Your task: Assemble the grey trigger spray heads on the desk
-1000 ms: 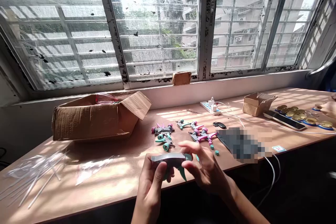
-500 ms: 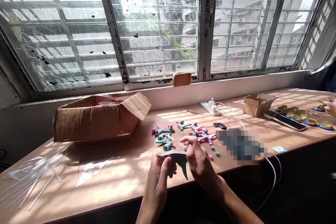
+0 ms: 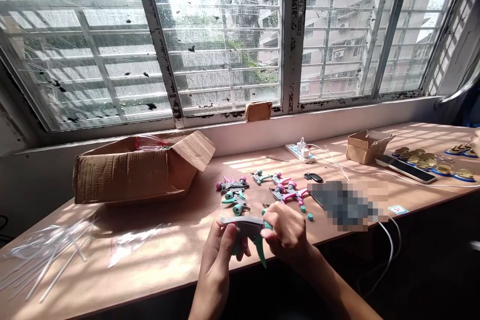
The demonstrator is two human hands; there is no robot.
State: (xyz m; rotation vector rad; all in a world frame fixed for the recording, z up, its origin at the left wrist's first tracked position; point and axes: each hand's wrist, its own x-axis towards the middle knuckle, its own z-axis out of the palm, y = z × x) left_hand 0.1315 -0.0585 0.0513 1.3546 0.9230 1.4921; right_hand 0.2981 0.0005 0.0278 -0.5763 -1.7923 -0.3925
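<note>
My left hand (image 3: 219, 255) grips a grey and green trigger spray nozzle (image 3: 247, 227) above the table's front edge, thumb on its near side. The green trigger points down. My right hand (image 3: 287, 230) is closed around the nozzle's right end, where some green shows between the fingers; the rest of that end is hidden. Just beyond my hands lie more spray nozzles, a green pair (image 3: 236, 202), a grey and pink one (image 3: 232, 185) and several others (image 3: 287, 192). Small green caps (image 3: 310, 217) and pink caps lie right of my right hand.
An open cardboard box (image 3: 123, 175) stands at the left, with plastic bags and white sticks (image 3: 56, 255) before it. A blurred dark item (image 3: 337, 202), a phone (image 3: 405, 169), a small box (image 3: 365, 147), a power strip (image 3: 300, 152) and gold discs (image 3: 422, 160) are at the right.
My right hand has closed over the nozzle's right end, its fingers now curled around it and turned knuckles up. My left hand keeps its hold and has shifted slightly left.
</note>
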